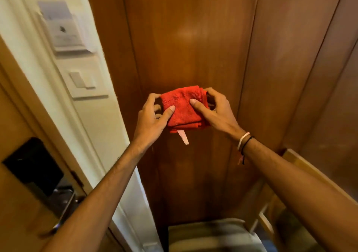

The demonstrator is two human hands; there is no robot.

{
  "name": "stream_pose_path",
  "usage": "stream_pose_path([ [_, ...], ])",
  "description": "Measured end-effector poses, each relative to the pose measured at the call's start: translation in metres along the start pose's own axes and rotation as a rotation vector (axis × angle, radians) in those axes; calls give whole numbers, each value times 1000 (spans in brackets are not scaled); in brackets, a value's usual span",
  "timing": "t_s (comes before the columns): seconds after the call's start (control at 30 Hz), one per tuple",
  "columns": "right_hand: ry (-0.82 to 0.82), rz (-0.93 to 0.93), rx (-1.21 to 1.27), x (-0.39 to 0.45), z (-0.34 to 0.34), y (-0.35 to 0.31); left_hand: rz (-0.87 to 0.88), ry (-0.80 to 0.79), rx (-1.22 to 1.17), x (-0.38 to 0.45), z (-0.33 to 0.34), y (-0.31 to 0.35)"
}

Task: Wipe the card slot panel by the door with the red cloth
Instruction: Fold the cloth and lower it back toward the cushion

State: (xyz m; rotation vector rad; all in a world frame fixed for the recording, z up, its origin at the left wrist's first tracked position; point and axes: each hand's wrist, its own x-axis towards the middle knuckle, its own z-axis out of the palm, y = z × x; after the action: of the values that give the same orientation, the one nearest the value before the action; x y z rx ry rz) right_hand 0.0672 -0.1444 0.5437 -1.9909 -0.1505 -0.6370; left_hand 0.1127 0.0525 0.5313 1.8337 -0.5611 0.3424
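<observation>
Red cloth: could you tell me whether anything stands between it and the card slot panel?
Nothing visible does. Both hands hold the red cloth before the wood panelling; the card slot panel lies up-left across bare wall.

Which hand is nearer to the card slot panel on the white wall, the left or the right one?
The left hand. It holds the left side of the red cloth, below and right of the card slot panel. The right hand grips the cloth's far side, farther from the panel.

Light switch [83,79] on white wall strip; black lock plate [33,166] w/ lever handle [64,211] lower left; wood paneling [186,38] ahead; blurry grey seat, maybe [211,236].
</observation>
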Motion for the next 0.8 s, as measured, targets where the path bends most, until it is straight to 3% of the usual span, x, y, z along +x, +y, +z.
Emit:
stream_pose_path([
  [0.17,-117,403,-3,-48,5,85,-286,-62,41,-51,54,-57],
  [0.47,-211,1134,141,-186,49,238,-940,-315,-131,-183,141,-186],
  [0.7,-204,1435,290,-287,92,325,-1281,-298,-200,-292,196,-286],
  [0.8,-261,1489,288,-326,113,357,-1267,-277,-184,-331,215,-314],
])
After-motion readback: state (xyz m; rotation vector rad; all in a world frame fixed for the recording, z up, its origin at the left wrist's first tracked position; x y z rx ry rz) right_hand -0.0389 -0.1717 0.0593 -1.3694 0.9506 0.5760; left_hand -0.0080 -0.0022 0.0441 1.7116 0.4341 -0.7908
